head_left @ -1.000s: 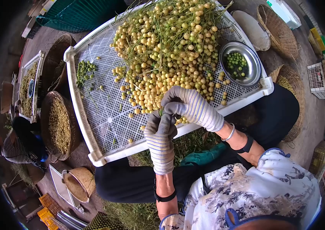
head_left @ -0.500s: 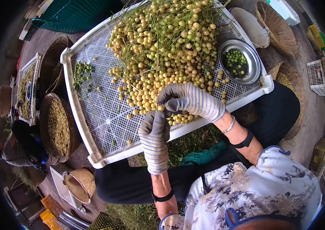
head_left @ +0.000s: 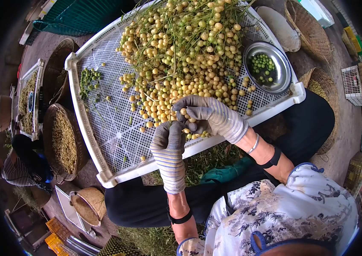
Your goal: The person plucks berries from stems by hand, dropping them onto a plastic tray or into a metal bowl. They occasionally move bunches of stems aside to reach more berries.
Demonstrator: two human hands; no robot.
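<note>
My right hand [head_left: 213, 116], in a striped glove with greyed fingers, curls closed around a few small round yellow fruits [head_left: 184, 112] near the tray's front edge. My left hand [head_left: 169, 147], gloved alike, is pinched just below and left of it; what lies between its fingertips is too small to make out. Both hands hang over a white perforated tray [head_left: 104, 149]. Beyond them lies a large heap of yellow-green fruits on stems [head_left: 189, 51], with loose yellow fruits [head_left: 157, 104] in front of it.
A metal bowl [head_left: 277, 85] of green fruits stands at the tray's right. More green fruits [head_left: 89, 81] lie at its left. Wicker baskets [head_left: 78, 141] surround the tray, one full of yellow fruits. Another person [head_left: 18, 166] sits at far left. A green basket [head_left: 61, 21] stands behind.
My hands have shifted slightly left and drawn a little apart. Yellow fruits now show between the fingers of my right hand.
</note>
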